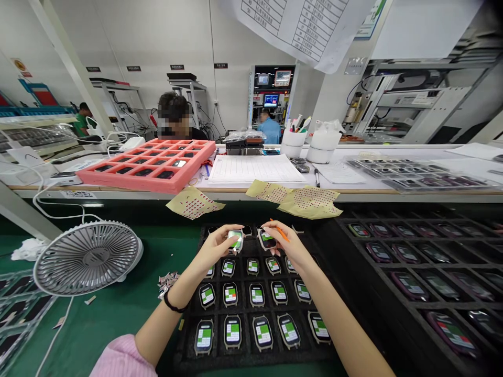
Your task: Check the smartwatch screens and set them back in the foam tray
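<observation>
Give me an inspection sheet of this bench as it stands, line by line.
Surface: green mat.
Job's things: smartwatches in rows on a black foam tray.
Clutter: label scraps; yellow sticker sheets.
Grippers: left hand holds one watch; right hand holds another watch and an orange pick.
Cables: white cable beside the fan.
Surroundings: fan; pink foam tray; co-worker.

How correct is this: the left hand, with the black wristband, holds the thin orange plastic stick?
Wrong hand: the head view shows the thin orange plastic stick in the right hand; the black wristband is on the left hand.
</observation>
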### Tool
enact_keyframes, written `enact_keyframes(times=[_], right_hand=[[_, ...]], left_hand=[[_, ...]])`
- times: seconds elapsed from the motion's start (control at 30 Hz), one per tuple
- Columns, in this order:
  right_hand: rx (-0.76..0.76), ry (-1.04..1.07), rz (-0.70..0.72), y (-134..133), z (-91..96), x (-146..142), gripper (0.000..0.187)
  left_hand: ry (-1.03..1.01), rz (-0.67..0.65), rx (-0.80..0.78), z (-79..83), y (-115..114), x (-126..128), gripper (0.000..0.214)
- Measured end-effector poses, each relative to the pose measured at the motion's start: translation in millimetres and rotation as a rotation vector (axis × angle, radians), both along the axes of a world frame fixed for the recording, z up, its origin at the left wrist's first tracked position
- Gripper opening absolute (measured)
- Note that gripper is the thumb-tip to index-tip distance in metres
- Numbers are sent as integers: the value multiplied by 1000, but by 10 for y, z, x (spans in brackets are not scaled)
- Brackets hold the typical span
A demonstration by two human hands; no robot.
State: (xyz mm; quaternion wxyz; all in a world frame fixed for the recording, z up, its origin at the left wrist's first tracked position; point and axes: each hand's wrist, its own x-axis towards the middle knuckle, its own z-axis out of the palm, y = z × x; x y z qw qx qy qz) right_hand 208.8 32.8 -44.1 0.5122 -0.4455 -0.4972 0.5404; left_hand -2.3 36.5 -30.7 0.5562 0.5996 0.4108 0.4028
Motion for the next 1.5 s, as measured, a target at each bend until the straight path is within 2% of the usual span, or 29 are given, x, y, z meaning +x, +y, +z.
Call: enact_keyframes(times=[0.33,0.47,0.63,0.7,0.8,0.93,1.07,1.27,1.4,1.5], right_hand=[[-3,10,10,-25,18,-16,27],[-11,0,21,-38,31,-34,28],[-38,-2,56,-81,23,-138,30],[-58,21,74,-101,-8,-211,31],[-75,69,104,-125,-64,-308,32],[-48,73,102,-141,-114,-362,32],[12,18,63,-129,-159,-366,35],[57,-5,89,-156,-202,-395,40],[71,-7,117,-205,-88,-372,43],[38,82,234,-237,30,-306,40]], left_hand=[[-3,17,2,-2,0,13,44],[-17,-51,11,-20,-8,-3,47],[-8,-176,150,-87,-42,5,63],[113,-149,244,-89,-77,19,59],[339,-68,477,-63,-126,40,53],[461,-45,700,-55,-140,60,51],[551,-20,763,-128,-128,86,52],[748,42,867,-257,-118,120,52],[658,98,914,-212,-112,106,45],[567,101,941,-116,-150,101,46]])
